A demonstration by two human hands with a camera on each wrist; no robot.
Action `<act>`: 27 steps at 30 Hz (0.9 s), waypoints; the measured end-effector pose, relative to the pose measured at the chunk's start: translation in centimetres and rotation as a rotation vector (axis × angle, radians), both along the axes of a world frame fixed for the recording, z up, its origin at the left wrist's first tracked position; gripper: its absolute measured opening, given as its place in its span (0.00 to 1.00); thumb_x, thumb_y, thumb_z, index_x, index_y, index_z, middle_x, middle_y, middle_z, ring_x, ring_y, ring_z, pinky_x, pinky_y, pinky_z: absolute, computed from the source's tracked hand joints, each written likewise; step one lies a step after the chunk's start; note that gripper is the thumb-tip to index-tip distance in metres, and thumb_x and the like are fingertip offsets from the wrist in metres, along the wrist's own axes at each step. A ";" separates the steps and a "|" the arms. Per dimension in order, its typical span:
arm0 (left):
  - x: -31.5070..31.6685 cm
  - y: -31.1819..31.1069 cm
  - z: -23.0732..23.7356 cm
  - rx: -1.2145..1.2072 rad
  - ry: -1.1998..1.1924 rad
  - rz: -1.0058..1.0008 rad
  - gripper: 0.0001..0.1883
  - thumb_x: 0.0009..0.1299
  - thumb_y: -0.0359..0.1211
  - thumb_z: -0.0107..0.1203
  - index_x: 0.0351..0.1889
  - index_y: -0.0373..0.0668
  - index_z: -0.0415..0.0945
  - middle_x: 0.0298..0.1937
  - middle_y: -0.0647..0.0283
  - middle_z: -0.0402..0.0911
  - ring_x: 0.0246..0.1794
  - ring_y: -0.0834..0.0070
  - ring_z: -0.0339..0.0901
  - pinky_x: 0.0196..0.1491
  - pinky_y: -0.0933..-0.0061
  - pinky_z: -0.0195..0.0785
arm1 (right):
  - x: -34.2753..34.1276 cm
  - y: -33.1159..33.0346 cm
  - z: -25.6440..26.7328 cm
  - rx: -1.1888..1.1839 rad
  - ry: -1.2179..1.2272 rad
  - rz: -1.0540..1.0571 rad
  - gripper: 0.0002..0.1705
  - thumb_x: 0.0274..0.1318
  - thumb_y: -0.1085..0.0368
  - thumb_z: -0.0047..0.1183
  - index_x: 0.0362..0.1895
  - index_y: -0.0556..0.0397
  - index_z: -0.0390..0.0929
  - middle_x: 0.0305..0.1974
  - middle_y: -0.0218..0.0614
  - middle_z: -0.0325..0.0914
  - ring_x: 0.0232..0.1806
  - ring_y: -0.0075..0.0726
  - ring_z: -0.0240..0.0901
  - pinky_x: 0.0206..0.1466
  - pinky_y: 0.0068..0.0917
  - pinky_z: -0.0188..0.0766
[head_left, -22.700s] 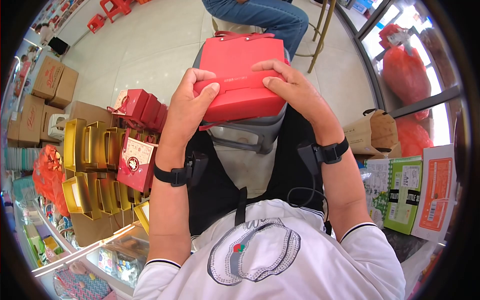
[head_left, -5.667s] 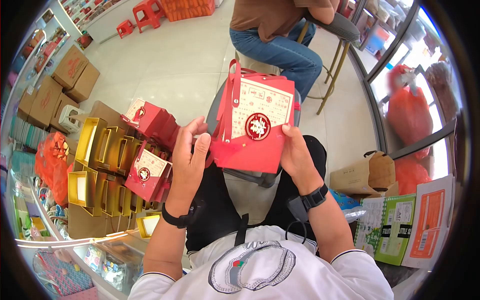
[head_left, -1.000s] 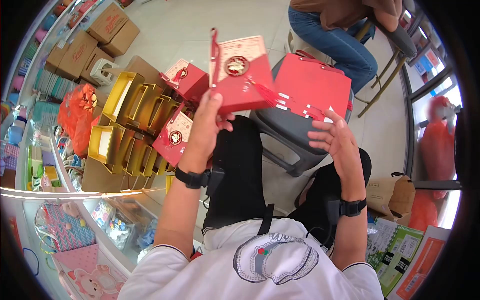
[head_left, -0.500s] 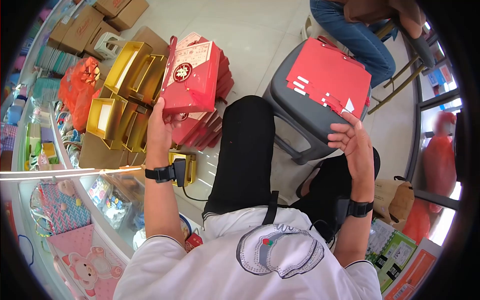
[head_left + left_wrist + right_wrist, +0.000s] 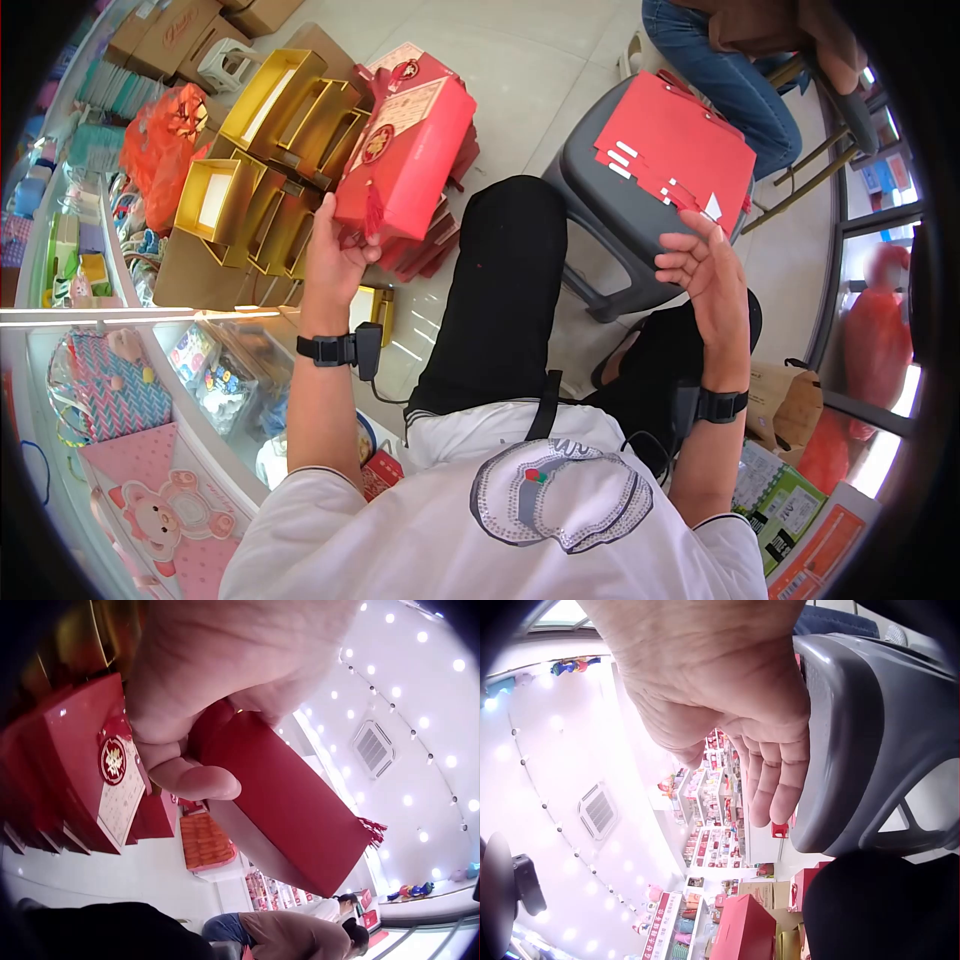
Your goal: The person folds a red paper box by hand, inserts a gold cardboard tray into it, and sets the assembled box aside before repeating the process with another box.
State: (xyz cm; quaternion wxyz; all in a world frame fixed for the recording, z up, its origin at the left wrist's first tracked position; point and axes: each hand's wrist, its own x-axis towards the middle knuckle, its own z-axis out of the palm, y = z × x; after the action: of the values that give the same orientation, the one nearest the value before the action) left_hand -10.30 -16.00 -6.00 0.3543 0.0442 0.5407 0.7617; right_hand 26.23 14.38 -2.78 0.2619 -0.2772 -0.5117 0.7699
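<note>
My left hand (image 5: 338,255) grips the lower end of a red gift box (image 5: 425,150) with a cream patterned flap, a round emblem and a red tassel. The box leans over the finished-looking red gift boxes (image 5: 410,62) at the left, overlapping them in the head view. In the left wrist view, fingers of the hand (image 5: 232,667) curl at the end of the red box (image 5: 292,802). My right hand (image 5: 710,275) holds nothing, fingers loosely bent, by the stool's near edge. On the grey stool (image 5: 580,190) lie flat red gift-box blanks (image 5: 680,140) with handles.
Gold open boxes (image 5: 270,100) stand in rows on cardboard left of the red boxes. A glass counter (image 5: 230,400) is at the near left, and an orange-red plastic bag (image 5: 165,150) behind it. A seated person in jeans (image 5: 730,90) is beyond the stool. A paper bag (image 5: 785,400) stands right.
Earlier, both hands worked on a red box over the stool. My left hand has since carried one leftward to the other red boxes and tilted it; my right hand stayed near the stool.
</note>
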 end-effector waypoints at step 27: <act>-4.7 13.5 -3.1 -0.806 0.938 -0.210 0.28 0.77 0.52 0.54 0.56 0.34 0.82 0.44 0.44 0.84 0.32 0.59 0.86 0.47 0.58 0.77 | 0.5 0.2 -0.3 0.010 -0.067 -0.027 0.32 0.83 0.47 0.38 0.67 0.65 0.69 0.48 0.48 0.84 0.44 0.40 0.85 0.49 0.37 0.83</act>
State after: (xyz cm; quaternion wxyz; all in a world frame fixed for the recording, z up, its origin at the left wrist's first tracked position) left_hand -15.00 -2.50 -9.09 0.1412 0.2898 0.8761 0.3586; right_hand 26.72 14.59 -3.04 0.2564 -0.3083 -0.5201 0.7541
